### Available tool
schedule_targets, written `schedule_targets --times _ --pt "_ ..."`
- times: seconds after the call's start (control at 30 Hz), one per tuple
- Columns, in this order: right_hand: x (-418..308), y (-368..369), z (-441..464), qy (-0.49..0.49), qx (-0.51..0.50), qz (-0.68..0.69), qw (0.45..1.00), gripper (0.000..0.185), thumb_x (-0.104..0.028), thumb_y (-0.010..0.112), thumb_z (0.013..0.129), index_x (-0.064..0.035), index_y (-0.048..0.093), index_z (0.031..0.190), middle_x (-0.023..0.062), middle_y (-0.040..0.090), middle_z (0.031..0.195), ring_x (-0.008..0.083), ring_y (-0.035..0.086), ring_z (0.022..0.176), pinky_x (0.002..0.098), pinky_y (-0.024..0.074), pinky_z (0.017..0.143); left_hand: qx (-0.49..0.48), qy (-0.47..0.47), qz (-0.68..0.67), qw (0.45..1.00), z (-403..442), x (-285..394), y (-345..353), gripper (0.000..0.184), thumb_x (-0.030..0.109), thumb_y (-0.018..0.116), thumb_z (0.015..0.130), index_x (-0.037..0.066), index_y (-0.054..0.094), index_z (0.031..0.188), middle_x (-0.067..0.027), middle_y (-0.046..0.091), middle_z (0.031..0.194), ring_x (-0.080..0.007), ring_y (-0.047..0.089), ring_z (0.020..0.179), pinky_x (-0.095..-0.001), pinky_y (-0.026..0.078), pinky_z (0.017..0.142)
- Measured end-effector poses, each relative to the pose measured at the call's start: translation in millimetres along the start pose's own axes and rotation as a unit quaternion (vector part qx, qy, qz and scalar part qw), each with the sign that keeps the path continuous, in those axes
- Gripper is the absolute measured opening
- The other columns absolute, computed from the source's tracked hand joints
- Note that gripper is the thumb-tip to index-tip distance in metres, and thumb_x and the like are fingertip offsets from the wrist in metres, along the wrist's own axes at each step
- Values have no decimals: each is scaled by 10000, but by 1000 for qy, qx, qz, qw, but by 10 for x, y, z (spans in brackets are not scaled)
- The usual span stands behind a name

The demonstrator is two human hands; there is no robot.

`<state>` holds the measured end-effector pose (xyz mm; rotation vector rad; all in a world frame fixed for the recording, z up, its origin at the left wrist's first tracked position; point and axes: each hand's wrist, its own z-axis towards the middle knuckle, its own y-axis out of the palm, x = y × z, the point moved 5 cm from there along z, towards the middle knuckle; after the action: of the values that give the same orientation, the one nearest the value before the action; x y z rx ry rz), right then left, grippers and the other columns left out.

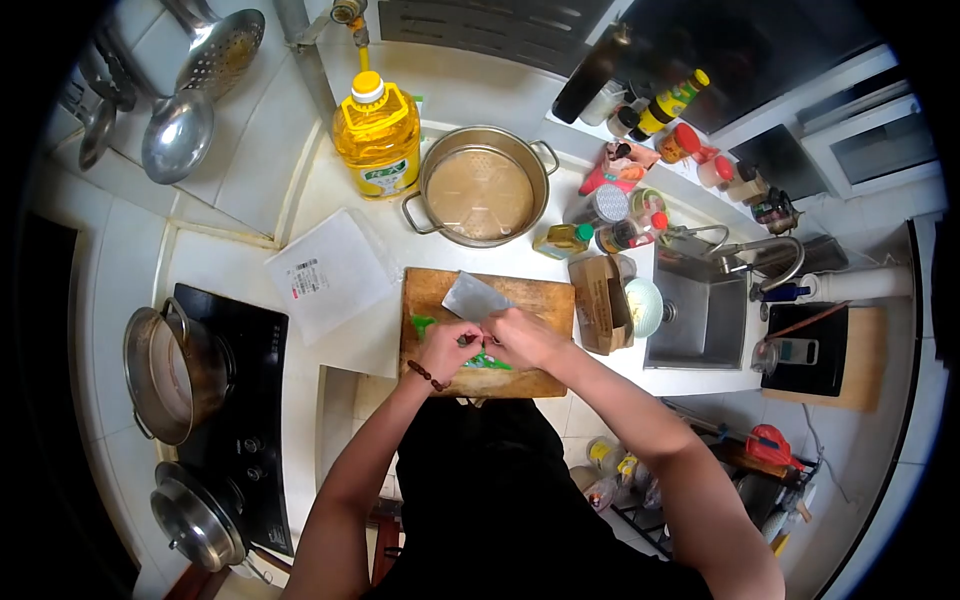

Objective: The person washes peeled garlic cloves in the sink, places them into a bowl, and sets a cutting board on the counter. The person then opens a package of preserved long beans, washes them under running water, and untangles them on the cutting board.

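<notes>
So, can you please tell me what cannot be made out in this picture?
All in the head view:
- What the left hand pinches: covered by fingers.
- Handle of the cleaver: inside the right hand.
- Screen of the phone: too small.
- Slotted ladle, handle end: cut off by top edge.

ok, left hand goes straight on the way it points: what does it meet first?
For the left hand, likely the right hand, right by its fingertips; the broad grey metal blade sits close too, depth unclear.
</notes>
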<state>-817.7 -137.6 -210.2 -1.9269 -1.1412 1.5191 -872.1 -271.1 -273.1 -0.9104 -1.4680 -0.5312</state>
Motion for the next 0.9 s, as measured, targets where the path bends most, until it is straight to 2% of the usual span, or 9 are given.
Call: schedule_targets --times 0.07,0.13,0.17,0.23,0.33,0.43,0.6,0.77,0.9 --pt "44 22 8 17 -48 -30 998 162 -131 675 808 -4 618 892 216 658 915 426 643 812 484 549 743 2 3 7 1000 16 -11 27 136 101 725 849 -9 724 929 -107 746 838 -152 706 733 -292 543 697" --pt "-44 -20 -9 -71 -15 -24 997 148 -117 678 809 -7 613 883 185 654 898 398 648 847 463 550 758 9 -5 17 1000 34 -50 29 135 101 727 846 -11 725 921 -113 744 830 -153 705 727 -293 542 693" --pt "-14 24 -34 -70 -16 -24 997 148 -117 678 809 -7 613 883 185 654 898 398 648 847 463 550 758 18 -14 25 999 39 -78 24 135 102 730 843 -13 726 913 -119 742 823 -155 704 721 -294 540 689" --pt "-7 84 -119 -186 83 -57 977 146 -116 686 811 -14 601 871 150 638 881 350 650 874 434 546 764 5 -18 9 1000 56 -129 36 143 104 734 841 -14 726 920 -115 745 829 -151 704 731 -293 540 691" --pt "63 232 -136 -216 65 -87 970 246 -152 749 779 -24 560 871 119 587 872 311 619 860 400 522 796 -25 -31 -5 999 44 -191 51 159 108 739 840 -18 726 935 -109 749 845 -145 703 755 -292 542 696" --pt "-46 167 -212 -285 101 -94 948 183 -124 711 798 -25 567 851 126 599 843 291 630 834 395 536 744 -58 -29 -5 998 40 -201 64 174 111 737 853 -21 724 965 -106 751 871 -136 701 787 -293 544 706" --pt "34 167 -276 -269 125 -78 952 172 -68 707 786 -22 549 837 124 580 820 300 622 799 385 531 716 -60 -3 -34 998 76 -162 55 177 123 717 898 -21 711 1001 -117 735 893 -166 695 799 -309 543 703" --pt "93 171 -330 -207 173 -32 962 152 -23 692 801 -15 549 852 132 566 817 320 615 772 397 526 717 -110 125 61 984 108 -24 19 163 134 668 944 -20 675 997 -142 699 883 -274 666 807 -352 529 679" --pt "75 137 -351 -188 197 -16 962 139 -30 683 827 -18 547 854 132 562 817 333 611 783 411 525 729 -130 133 60 981 69 22 20 150 123 652 951 -15 676 1006 -150 707 899 -290 676 821 -357 531 692"
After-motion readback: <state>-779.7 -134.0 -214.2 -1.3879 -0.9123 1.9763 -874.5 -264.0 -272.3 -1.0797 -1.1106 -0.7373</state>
